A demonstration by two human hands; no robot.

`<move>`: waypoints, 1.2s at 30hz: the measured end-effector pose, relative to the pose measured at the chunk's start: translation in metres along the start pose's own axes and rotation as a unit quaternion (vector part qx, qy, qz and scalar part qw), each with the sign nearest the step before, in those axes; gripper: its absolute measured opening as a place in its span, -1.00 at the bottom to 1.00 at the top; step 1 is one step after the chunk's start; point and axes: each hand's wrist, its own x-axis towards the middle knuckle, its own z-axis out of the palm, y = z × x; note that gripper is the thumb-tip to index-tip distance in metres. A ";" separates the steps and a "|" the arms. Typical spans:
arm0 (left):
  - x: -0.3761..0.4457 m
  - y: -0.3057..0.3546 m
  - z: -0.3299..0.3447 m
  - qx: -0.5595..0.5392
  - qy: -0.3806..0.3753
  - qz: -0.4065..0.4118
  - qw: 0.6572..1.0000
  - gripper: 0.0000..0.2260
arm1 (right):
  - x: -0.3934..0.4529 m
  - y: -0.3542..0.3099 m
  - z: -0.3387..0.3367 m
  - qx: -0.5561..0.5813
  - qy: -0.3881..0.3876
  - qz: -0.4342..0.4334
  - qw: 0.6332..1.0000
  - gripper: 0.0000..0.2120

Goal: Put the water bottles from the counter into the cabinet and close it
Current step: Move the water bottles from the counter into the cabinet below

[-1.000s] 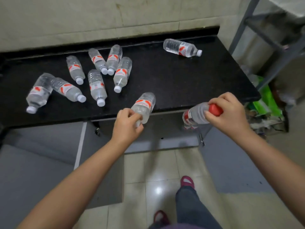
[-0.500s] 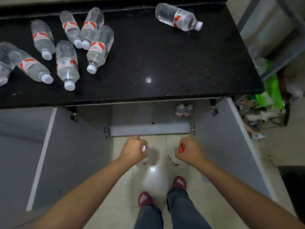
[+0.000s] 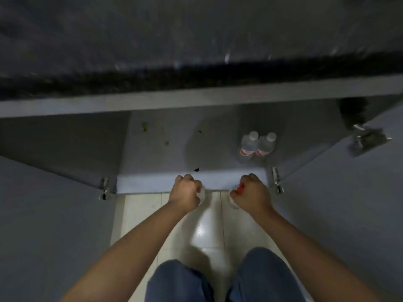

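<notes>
Both my hands hang in front of the open grey cabinet [image 3: 165, 153], just at its front lip. My left hand [image 3: 185, 194] grips a clear water bottle [image 3: 202, 194], mostly hidden under the fist. My right hand [image 3: 250, 195] grips another bottle; only its red label [image 3: 240, 189] and a bit of clear plastic show. Two bottles [image 3: 257, 146] with white caps stand upright side by side on the cabinet floor at the back right. The black counter edge [image 3: 196, 73] is blurred overhead, and the bottles on it are out of view.
The left cabinet door [image 3: 43, 214] and the right cabinet door [image 3: 349, 203] stand swung open on either side, with metal hinges [image 3: 368, 139] showing. Pale floor tiles [image 3: 209, 232] lie below my hands. My knees in blue jeans [image 3: 218, 280] are at the bottom.
The view has dropped from the countertop to the cabinet opening. Both hands, each with a bottle, moved down from the counter edge and forward to the cabinet's front lip.
</notes>
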 end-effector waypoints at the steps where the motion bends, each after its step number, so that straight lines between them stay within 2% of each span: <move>1: 0.017 -0.005 0.010 -0.009 0.012 0.003 1.000 -0.70 | 0.014 0.008 0.015 0.011 0.022 -0.010 1.000 -0.81; 4: 0.060 -0.023 0.034 -0.027 0.037 0.013 0.999 -0.70 | 0.052 0.025 0.051 0.026 0.063 -0.044 0.997 -0.62; 8: 0.102 -0.034 0.054 -0.055 0.072 0.016 0.996 -0.69 | 0.086 0.032 0.080 -0.019 0.058 -0.065 0.996 -0.76; 10: 0.114 -0.033 0.055 -0.072 0.101 0.022 0.992 -0.67 | 0.097 0.031 0.087 -0.022 0.066 -0.049 0.996 -0.76; 14: 0.124 -0.030 0.043 -0.031 0.091 0.052 0.994 -0.63 | 0.108 0.023 0.082 -0.005 0.036 -0.018 0.999 -0.68; 18: 0.126 -0.039 0.039 0.007 0.074 0.063 0.995 -0.63 | 0.113 0.025 0.076 -0.033 -0.019 -0.054 0.998 -0.65; 22: 0.123 -0.046 0.044 0.028 0.105 0.016 0.994 -0.66 | 0.114 0.032 0.075 -0.059 -0.018 -0.078 0.995 -0.74; 24: 0.120 -0.049 0.045 0.018 0.118 -0.028 0.992 -0.64 | 0.110 0.032 0.075 -0.070 0.002 -0.085 0.994 -0.74; 26: 0.118 -0.053 0.044 0.016 0.121 -0.038 0.992 -0.64 | 0.107 0.029 0.077 -0.085 0.020 -0.095 0.992 -0.72; 32: 0.119 -0.059 0.049 0.070 0.109 0.029 0.991 -0.58 | 0.108 0.027 0.076 -0.148 0.021 -0.128 0.980 -0.66; 34: 0.116 -0.063 0.054 0.060 0.109 0.053 0.991 -0.52 | 0.106 0.028 0.071 -0.185 -0.014 -0.174 0.967 -0.56; 36: 0.114 -0.067 0.060 0.048 0.115 0.069 0.990 -0.49 | 0.105 0.028 0.065 -0.237 -0.067 -0.222 0.943 -0.57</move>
